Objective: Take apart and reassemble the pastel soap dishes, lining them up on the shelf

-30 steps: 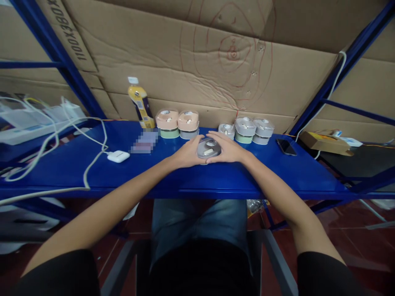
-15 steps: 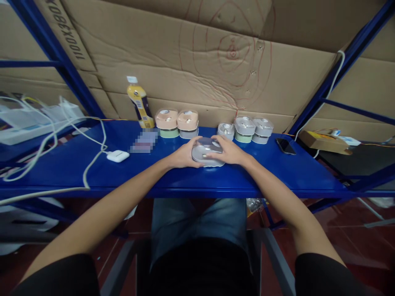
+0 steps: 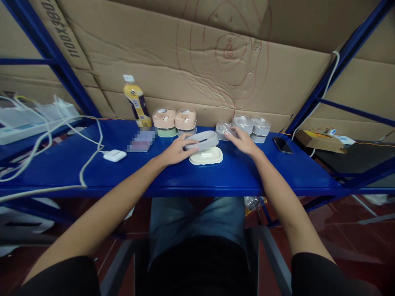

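Observation:
My left hand (image 3: 178, 151) grips a grey oval shell (image 3: 210, 139) by its left side, tilted above the table, with a dark slot showing in it. Just below lies a cream scalloped oval base (image 3: 207, 156) with a raised middle, flat on the blue table. My right hand (image 3: 245, 142) has its fingers closed on a clear plastic lid (image 3: 232, 130), up and to the right of the shell. Behind that lid stands a low grey round-cornered box (image 3: 221, 132), partly covered by it. I cannot tell whether lid and box touch.
Stacked peach-topped boxes (image 3: 164, 118) and stacked grey-topped boxes (image 3: 261, 125) line the cardboard wall (image 3: 148, 49). A yellow drink bottle (image 3: 137, 102), a white charger (image 3: 115, 155) with cables and a phone (image 3: 282, 145) also lie or stand on the table (image 3: 265, 172).
The grey oval box that both hands held has come apart. The left hand lifted the grey shell off the cream base, and the right hand moved right and back with the clear lid.

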`<state>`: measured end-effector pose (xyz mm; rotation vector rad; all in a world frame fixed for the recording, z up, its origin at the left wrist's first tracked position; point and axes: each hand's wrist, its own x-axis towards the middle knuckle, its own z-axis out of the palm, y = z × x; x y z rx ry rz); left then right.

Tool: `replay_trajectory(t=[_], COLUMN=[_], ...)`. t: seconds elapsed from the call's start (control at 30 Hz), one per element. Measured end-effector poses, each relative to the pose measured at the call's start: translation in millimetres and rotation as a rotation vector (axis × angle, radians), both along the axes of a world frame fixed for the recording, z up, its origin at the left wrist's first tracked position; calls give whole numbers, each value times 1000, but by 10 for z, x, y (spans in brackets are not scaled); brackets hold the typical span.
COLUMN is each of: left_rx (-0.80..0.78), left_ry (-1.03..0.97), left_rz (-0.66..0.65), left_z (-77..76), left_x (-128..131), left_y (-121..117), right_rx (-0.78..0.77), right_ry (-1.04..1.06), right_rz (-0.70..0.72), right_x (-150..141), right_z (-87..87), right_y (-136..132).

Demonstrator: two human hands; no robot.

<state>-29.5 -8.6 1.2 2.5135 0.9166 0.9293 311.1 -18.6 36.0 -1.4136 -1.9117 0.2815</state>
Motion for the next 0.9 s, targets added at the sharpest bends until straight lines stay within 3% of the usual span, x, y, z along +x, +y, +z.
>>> replay_trajectory(t=[0.27,0.4,0.53,0.7,0.9], left_rx=[10,18,29,-65,-109], left_ry=[-15,3,-8,-55,-78], left_rz=[223,141,4,-31,-41], left_z=[-61,-20,10,-66,-126], left_x=[-170,-96,32,141,172], left_y=[216,100,-46,-78,-60], right_rx=[-107,-51,66,115,86], right_ry=[-17,0,23,-69,-153], right_rz=[-5,13,190,386,447], right_x=[110,69,-50,-326,-591], right_z=[46,26,26,-3,-128], right_y=[-4,-2,-33,-81,-129])
